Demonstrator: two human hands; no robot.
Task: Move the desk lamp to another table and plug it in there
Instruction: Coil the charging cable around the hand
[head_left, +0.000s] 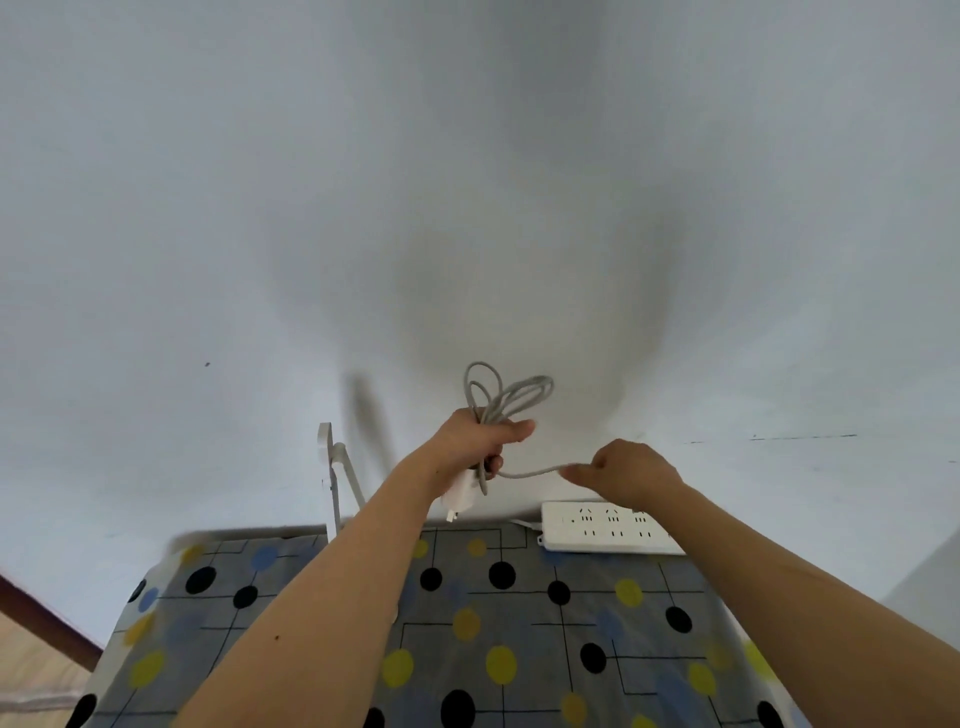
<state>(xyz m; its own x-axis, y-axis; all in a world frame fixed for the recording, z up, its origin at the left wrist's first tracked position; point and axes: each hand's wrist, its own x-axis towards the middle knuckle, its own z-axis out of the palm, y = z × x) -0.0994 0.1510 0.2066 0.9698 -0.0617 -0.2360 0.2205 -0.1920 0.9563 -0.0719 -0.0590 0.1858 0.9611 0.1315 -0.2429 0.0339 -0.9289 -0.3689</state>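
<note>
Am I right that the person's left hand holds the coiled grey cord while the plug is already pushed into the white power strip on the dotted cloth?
Not quite. The head view shows the plug hanging free below the left hand, not in the power strip. The rest holds: that hand grips the coiled cord, and the strip lies on the dotted cloth.

The left forearm (332, 597) hides the desk lamp (335, 488) base; the right arm (727, 561) covers the power strip (597, 527) end.
</note>
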